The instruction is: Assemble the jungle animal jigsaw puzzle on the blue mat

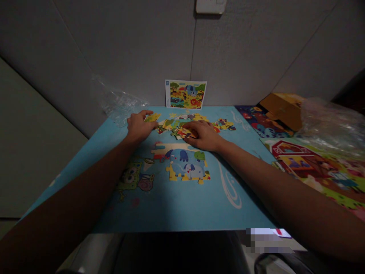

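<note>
Joined puzzle section [188, 165] is located just below frame center, flat on the blue table [176, 213]. 2 blue elephants are shown on it, with green at its upper right and yellow along the bottom; tabs are left exposed at the lower edge. A pale strip is seen along its top, with red at the left end; whether every joint there is closed cannot be told.

Loose puzzle pieces [168, 125] are heaped above it, mid-frame, partly overlapped. Heap is flanked by both hands.

Left hand [139, 125] is placed at the heap's left end. Thumb and index finger are held apart, with a yellow-green piece [153, 117] between them; no firm pinch can be made out.

Right hand [203, 135] is laid palm down over the heap's middle, fingers bent over orange and yellow pieces. Fingertips are partly hidden; whether a piece is gripped cannot be told.

Picture card [186, 94] is propped upright against the gray wall [128, 45], upper center; an elephant and a lion are printed on it. Clear plastic film [122, 104] is bunched at the table's far left corner. At the right of the frame, a farm picture [322, 167], a brown box [281, 110] and more crumpled plastic [333, 118] are grouped. White wall fixture [211, 5] is cut off by the top edge.
</note>
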`<state>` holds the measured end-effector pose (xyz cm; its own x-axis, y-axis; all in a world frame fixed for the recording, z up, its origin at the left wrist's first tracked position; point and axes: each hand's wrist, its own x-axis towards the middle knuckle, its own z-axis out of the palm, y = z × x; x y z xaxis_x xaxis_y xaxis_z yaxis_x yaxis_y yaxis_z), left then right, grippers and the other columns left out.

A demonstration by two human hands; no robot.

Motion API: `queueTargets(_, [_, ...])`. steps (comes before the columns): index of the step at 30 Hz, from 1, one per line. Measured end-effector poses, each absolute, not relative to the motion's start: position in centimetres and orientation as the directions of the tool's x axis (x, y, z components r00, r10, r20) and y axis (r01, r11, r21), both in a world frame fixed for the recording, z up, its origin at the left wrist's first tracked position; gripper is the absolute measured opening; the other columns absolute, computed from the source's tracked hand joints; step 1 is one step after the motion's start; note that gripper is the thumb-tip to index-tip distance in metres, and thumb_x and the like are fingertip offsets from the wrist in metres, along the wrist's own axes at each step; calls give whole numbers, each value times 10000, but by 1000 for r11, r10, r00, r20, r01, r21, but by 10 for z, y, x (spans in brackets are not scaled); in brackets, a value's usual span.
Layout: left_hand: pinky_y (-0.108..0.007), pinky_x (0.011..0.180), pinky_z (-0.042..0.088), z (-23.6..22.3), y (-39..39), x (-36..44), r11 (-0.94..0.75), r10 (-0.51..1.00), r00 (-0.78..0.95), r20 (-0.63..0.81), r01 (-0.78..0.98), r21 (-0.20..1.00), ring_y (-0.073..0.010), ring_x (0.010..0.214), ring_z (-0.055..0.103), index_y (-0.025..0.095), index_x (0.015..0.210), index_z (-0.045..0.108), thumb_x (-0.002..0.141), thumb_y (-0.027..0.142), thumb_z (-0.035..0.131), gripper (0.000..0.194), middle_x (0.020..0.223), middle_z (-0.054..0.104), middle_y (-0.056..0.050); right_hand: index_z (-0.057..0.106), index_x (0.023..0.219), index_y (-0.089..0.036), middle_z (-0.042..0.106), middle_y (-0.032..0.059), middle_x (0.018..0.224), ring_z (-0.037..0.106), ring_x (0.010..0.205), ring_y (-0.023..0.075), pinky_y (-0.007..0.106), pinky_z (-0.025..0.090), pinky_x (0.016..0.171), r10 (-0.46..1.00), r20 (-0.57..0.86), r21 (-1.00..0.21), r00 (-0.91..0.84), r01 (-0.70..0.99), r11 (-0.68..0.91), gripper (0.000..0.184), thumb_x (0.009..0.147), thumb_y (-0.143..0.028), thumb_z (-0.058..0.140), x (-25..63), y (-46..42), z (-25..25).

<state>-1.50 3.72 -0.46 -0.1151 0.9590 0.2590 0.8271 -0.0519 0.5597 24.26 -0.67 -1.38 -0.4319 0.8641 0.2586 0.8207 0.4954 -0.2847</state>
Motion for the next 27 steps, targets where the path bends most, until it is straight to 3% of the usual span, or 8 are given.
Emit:
queueTargets(3, [-669,1060,360,-3,33,-14,88,957,-205,204,878,471,-487,1321,417,282,1272,698,686,388,695,596,1337,540,-175,634,1355,-194,681,138,1300,566,1193,375,536,375,1010,865,258,-282,-430,823,493,567,873,-482,551,242,-7,-14])
queueTargets(5, [-686,1084,321,-4,30,-12,88,965,-178,194,912,401,-495,1359,377,287,1282,701,687,390,696,604,1411,494,-186,642,1342,-190,682,137,1294,568,1196,374,534,370,1018,866,263,-278,-425,826,490,563,867,-477,552,242,-7,-13])
queueTargets(8, [-712,1129,228,-6,27,-9,-69,974,-7,228,942,328,-470,1409,330,315,1343,663,738,442,683,618,1513,472,-141,658,1317,-181,694,136,1258,580,1174,369,526,378,1009,869,270,-269,-414,834,481,551,844,-448,565,241,-8,-12])
queueTargets(10, [-735,1137,163,-7,26,-7,-208,965,143,221,930,304,-449,1408,344,326,1378,633,791,475,649,606,1490,544,-110,666,1306,-181,695,135,1251,581,1165,366,524,384,1000,869,276,-260,-411,838,480,544,828,-423,569,241,-8,-11])
queueTargets(13, [-719,1125,188,-7,24,-2,-304,946,250,207,904,300,-427,1351,422,296,1361,653,841,474,616,550,1399,643,-111,674,1294,-188,690,131,1254,569,1173,368,524,381,1002,866,281,-250,-414,840,482,549,805,-420,583,240,-8,-10])
queueTargets(21, [-584,1119,343,-3,26,-1,-256,939,128,319,881,398,-400,1283,514,248,1312,700,784,427,724,558,1295,700,-112,672,1273,-169,682,154,1225,559,1163,370,513,382,997,873,278,-264,-401,842,471,551,792,-430,603,240,-7,-9])
queueTargets(27, [-409,1053,476,-2,29,-5,-323,901,32,432,715,621,-269,1129,623,198,1268,691,805,369,703,494,1215,714,-87,676,1253,-155,687,163,1199,560,1149,370,512,388,992,873,286,-256,-396,846,468,544,787,-429,616,242,-6,-11])
